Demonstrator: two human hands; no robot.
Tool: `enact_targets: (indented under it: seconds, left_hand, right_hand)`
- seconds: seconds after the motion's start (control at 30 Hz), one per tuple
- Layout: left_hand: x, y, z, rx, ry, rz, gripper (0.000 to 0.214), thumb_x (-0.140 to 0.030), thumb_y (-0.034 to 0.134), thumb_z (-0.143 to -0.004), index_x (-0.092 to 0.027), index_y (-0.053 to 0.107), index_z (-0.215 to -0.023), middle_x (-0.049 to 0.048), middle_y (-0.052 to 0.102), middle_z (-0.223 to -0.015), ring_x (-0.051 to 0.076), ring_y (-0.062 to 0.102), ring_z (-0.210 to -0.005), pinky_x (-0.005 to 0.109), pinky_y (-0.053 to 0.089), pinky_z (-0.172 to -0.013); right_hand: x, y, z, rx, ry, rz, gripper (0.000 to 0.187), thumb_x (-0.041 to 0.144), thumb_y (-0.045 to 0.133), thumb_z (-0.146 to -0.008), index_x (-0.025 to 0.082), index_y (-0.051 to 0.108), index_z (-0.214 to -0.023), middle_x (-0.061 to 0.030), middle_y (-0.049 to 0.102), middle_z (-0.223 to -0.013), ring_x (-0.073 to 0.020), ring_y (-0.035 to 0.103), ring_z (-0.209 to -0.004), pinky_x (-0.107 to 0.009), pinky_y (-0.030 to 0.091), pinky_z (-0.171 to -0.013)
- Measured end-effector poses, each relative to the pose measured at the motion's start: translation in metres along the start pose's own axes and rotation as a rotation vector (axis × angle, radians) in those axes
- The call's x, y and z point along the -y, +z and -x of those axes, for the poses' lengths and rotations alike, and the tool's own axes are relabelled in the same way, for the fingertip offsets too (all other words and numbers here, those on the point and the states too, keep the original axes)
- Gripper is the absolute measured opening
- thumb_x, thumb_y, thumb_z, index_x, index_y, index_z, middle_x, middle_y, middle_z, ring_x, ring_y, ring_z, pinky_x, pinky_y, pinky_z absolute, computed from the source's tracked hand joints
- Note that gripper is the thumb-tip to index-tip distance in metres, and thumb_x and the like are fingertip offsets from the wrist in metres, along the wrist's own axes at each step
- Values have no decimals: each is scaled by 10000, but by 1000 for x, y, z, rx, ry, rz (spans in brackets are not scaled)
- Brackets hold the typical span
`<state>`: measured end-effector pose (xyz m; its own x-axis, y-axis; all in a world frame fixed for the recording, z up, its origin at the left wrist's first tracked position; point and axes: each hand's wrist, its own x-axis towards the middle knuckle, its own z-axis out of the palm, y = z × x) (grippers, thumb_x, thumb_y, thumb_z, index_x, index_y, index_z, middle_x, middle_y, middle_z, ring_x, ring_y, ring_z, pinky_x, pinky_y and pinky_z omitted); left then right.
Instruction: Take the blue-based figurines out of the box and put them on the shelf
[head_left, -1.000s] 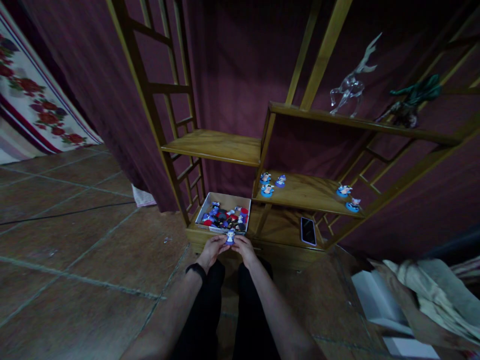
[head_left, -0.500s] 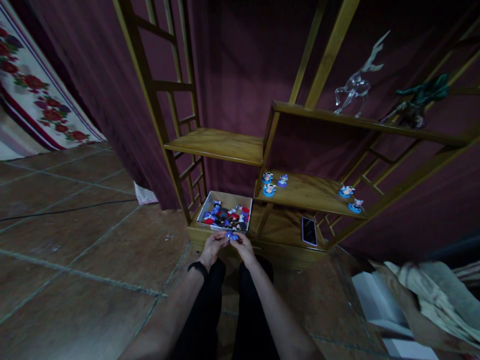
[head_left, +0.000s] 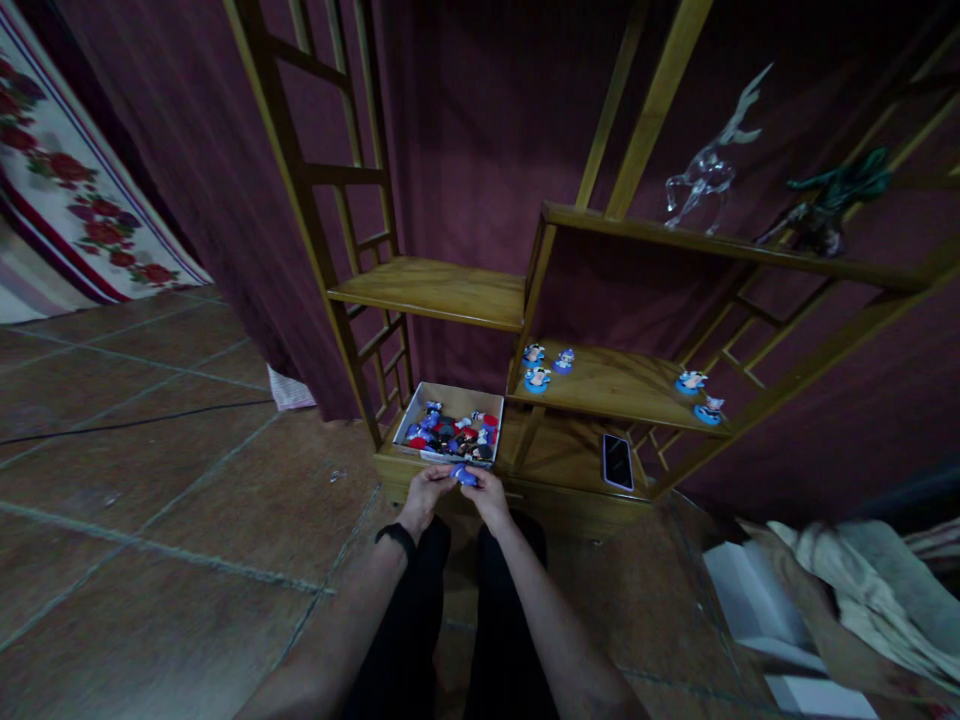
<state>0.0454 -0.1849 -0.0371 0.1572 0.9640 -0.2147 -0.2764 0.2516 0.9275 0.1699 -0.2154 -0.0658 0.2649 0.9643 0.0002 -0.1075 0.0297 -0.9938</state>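
2 hands meet at 1 small blue figurine (head_left: 464, 474): left hand (head_left: 424, 493) and right hand (head_left: 489, 495) pinch it from either side, probably because so tiny a piece needs steadying, just in front of the box (head_left: 457, 391) of similar pieces.

Figurine (head_left: 464, 476): blue. Shelf (head_left: 439, 290): honey-brown wood. Curtain (head_left: 480, 130): plain maroon. Hanging cloth (head_left: 67, 190): white, red floral pattern.

Head-worn view, forward and downward
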Motion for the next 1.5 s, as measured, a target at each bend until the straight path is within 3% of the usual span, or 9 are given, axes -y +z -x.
enact_targets:
  seconds: [0.27,0.43,0.63,0.87,1.23,1.37,1.5]
  left_hand:
    - [3,-3,-6,54,-107,6,333,-190,784,-447,-118,662,-748,51,663,-681,133,590,-608,248,443,-608]
    - [-1,-3,-6,4,-134,8,371,-241,781,-472,-153,667,-814,35,666,-715,132,602,-644,241,453,-622]
    - [-12,-3,-2,138,-212,-60,355,-245,772,-499,-165,686,-834,56,683,-817,144,618,-682,247,467,-646]
    - [-20,-1,2,208,-226,-110,340,-257,760,-540,-159,681,-855,69,687,-849,173,636,-757,243,482,-659]
    - [-21,4,-3,125,-318,-45,250,-162,718,-609,-154,644,-848,62,690,-789,182,658,-693,279,514,-651]
    - [-20,2,-6,142,-341,-42,255,-188,700,-642,-151,635,-886,96,695,-847,204,660,-795,275,512,-694]
    - [-25,2,-2,145,-306,-57,306,-218,713,-622,-146,646,-911,115,688,-905,236,647,-865,306,509,-746]
  right_hand:
    - [4,3,4,-46,-72,6,331,254,640,-611,171,633,-931,-52,656,-913,-195,612,-830,-348,462,-806]
    - [3,4,4,-49,-131,31,288,259,613,-662,188,612,-941,-23,643,-827,-174,605,-760,-307,476,-736]
    - [7,1,4,-74,-131,53,219,275,640,-650,199,626,-854,-21,638,-810,-181,596,-717,-297,474,-676]
    - [17,-2,4,-29,-61,-54,285,350,714,-574,191,638,-798,-20,659,-775,-199,613,-716,-326,475,-693]
    - [22,-9,3,-43,1,-227,334,352,749,-512,179,641,-776,1,656,-758,-174,601,-721,-324,459,-749]
    - [49,-30,5,-89,-6,-174,272,316,730,-534,186,632,-752,11,650,-717,-171,596,-690,-314,465,-714]
    - [113,-73,4,-78,-148,-119,239,302,689,-590,192,614,-789,5,651,-767,-173,599,-740,-305,469,-728]
